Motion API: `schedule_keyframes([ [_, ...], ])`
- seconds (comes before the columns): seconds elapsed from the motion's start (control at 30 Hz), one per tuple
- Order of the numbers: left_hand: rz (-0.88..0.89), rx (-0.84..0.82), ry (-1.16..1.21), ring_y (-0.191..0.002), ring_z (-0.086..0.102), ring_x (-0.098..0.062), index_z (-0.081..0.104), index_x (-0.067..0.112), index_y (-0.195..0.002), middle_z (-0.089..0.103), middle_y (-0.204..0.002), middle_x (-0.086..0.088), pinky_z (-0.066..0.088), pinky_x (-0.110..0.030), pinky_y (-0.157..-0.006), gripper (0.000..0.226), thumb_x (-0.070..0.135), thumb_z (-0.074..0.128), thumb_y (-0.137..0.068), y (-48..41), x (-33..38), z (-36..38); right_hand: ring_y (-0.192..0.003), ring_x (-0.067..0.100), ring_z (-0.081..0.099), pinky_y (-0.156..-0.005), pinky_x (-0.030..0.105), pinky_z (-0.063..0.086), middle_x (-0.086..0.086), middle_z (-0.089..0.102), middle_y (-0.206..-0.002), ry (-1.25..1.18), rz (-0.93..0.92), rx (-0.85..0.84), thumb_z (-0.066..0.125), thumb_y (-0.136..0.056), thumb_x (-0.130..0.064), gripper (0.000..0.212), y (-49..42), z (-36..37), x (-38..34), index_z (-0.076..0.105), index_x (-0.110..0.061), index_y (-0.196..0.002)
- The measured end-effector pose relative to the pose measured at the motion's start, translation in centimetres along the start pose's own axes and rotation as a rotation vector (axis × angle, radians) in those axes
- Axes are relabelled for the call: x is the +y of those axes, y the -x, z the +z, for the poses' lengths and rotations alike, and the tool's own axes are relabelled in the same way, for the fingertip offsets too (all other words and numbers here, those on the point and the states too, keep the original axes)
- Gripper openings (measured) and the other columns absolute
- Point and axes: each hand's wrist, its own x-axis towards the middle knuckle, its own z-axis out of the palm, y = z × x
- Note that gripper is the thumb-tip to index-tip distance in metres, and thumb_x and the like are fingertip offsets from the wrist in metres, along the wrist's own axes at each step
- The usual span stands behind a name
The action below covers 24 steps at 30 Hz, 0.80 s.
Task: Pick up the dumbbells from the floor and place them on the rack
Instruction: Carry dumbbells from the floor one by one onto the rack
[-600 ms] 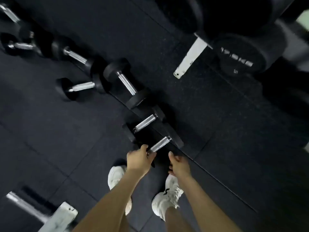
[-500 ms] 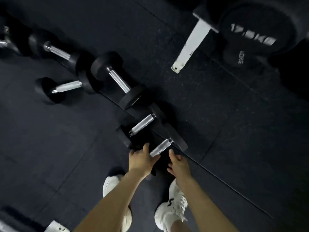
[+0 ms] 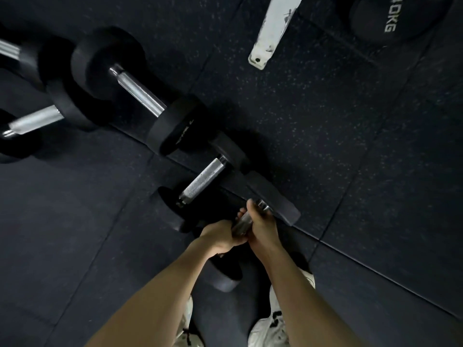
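Both hands — left hand, right hand — now closed around the chrome knurled handle of the nearest black rubber-headed dumbbell, previously only approached; it lies on the dark floor — lift appears imminent

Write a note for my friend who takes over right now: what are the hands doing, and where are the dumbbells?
Left hand and right hand: both closed on the chrome handle of the nearest dumbbell.
Its near head sits low between the shoes; whether it has left the floor I cannot tell.
Next dumbbell and a bigger one lie on the floor, more at the left edge.
Done: grip taken. Left: lift it, rack it, then the rest. Only the rack's white foot shows.
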Motion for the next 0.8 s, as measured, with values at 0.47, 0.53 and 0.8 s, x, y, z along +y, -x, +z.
schedule_keyframes([
  [0.47, 0.118, 0.011, 0.496, -0.074, 0.057, -0.009, 0.059, 0.015, -0.098, 0.062, -0.079, 0.004, 0.044, -0.018, -0.064, 0.01, 0.018, 0.057, -0.089, 19.3, 3.7, -0.1, -0.074, 0.017, 0.057, -0.067, 0.024, 0.051, 0.008, 0.056, -0.083, 0.141, -0.007, -0.1, 0.052, -0.093, -0.001, 0.017, 16.6, 0.7, -4.9, 0.047, -0.007, -0.108],
  [0.53, 0.149, 0.026, 0.531, -0.079, 0.057, -0.016, 0.058, 0.012, -0.097, 0.063, -0.085, -0.004, 0.045, -0.026, -0.073, 0.01, 0.011, 0.057, -0.087, 24.0, 4.9, -0.9, -0.075, 0.016, 0.057, -0.067, 0.023, 0.052, 0.007, 0.056, -0.085, 0.163, -0.018, -0.101, 0.053, -0.093, -0.001, 0.018, 21.2, 1.2, -6.9, 0.048, -0.007, -0.109],
  [0.8, 0.21, 0.062, 0.46, -0.069, 0.053, -0.01, 0.058, 0.009, -0.092, 0.056, -0.071, 0.003, 0.041, -0.021, -0.064, 0.004, 0.012, 0.057, -0.089, 45.8, 12.6, -6.4, -0.069, 0.016, 0.058, -0.066, 0.027, 0.052, 0.005, 0.058, -0.081, 0.205, -0.117, -0.098, 0.054, -0.094, -0.008, 0.012, 43.3, 3.1, -17.4, 0.049, -0.013, -0.103],
])
